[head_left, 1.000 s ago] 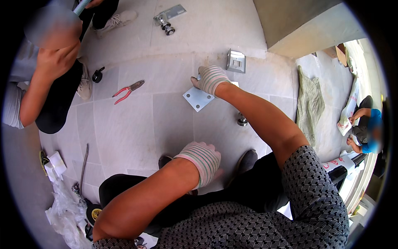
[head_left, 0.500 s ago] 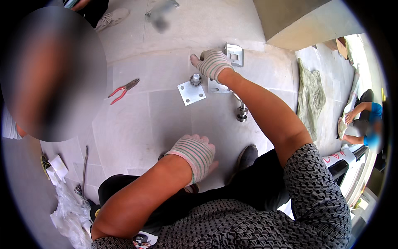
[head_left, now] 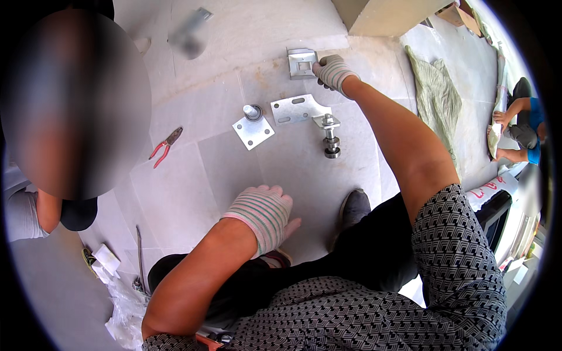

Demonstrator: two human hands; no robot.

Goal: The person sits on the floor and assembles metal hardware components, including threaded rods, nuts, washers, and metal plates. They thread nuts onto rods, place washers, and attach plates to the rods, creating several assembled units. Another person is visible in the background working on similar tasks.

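1. In the head view, the right hand [head_left: 332,71], in a striped work glove, is reaching far out across the tiled floor [head_left: 193,193] and curling its fingers against the right edge of a small square metal bracket [head_left: 302,62]; whether it is actually gripping the bracket or only touching it cannot be told.
2. The bracket is lying flat on the floor, just to the left of that hand's fingertips.
3. The left hand [head_left: 262,212], gloved the same way, is resting palm down near the person's knees with its fingers spread, holding nothing.
4. Between the two hands, a long flat metal plate [head_left: 297,109] is lying with a bolt-and-roller piece [head_left: 330,136] at its right end.
5. Just left of it, a square base plate with a stud [head_left: 253,128] is sitting.
6. Red-handled pliers [head_left: 165,146] are lying well apart, further left.
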